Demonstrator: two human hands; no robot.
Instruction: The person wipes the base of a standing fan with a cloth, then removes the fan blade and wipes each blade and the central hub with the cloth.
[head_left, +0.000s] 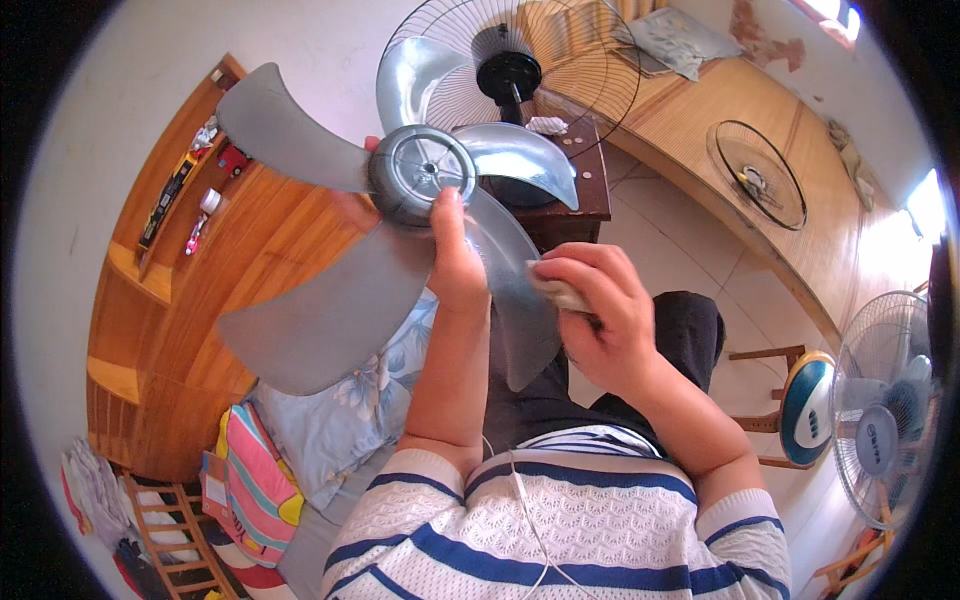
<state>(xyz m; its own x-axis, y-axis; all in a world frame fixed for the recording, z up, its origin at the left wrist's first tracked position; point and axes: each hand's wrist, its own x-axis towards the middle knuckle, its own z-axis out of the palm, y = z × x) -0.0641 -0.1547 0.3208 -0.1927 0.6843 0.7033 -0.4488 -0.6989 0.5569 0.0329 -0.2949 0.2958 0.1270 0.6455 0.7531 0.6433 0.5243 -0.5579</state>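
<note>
"Fan blades (pixel 402 185), grey plastic, five broad curved petals fanning out from a round, ribbed hub (pixel 428 150). Where are they held?"

"In the air over dark trousers (pixel 690 340). The left hand (pixel 458 262) grips the middle, its thumb flat on the hub and fingers wrapped behind, mostly hidden by the plastic."

"And the right hand (pixel 615 320)?"

"Its thumb and fingers are closed on a crumpled, pale cloth (pixel 560 288), at the edge of the lower right blade."

"The finish?"

"Three blades look matte and smoky; two catch a silvery gloss."

"Beyond them?"

"A round, black wire guard (pixel 588 75) rises by a dark wooden table (pixel 590 198). A second guard (pixel 757 178) lies on pale, grained wooden boards (pixel 690 110); a caged fan (pixel 875 440) stands far right."
</note>
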